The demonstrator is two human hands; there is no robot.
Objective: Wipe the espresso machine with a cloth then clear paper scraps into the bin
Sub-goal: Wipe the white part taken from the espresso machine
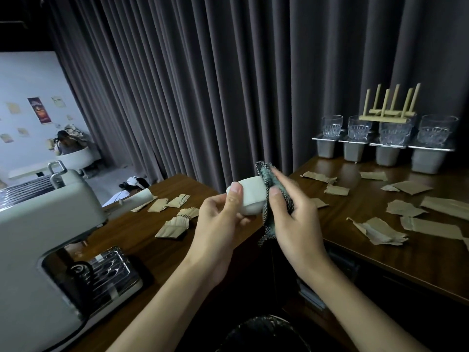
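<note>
Two hands meet over the gap between the tabletops. The right hand (291,219) has its fingers and thumb curled round a dark checked cloth (265,174) and presses it against the end of a pale rounded piece (253,196). The left hand (223,219) grips that piece, thumb on top and fingers beneath. Whether it is a cup or a part of the machine I cannot tell.

To wipe well, the left hand should likely turn the piece slowly while the right keeps a flat fold of cloth on it, so the whole surface is covered. A firm hold matters, since it is held over open floor.

The espresso machine (43,224) stands near left, apart from both hands, with its drip tray (111,268) facing the person. Its body looks like the larger job left to do.

Brown paper scraps (378,229) lie scattered over the right table (380,255), with more (172,224) just right of the machine. Far right, glasses (332,126) sit on metal tubs (355,151) under a wooden rack (388,115), close enough to some scraps to call for care when gathering. No bin shows clearly.
</note>
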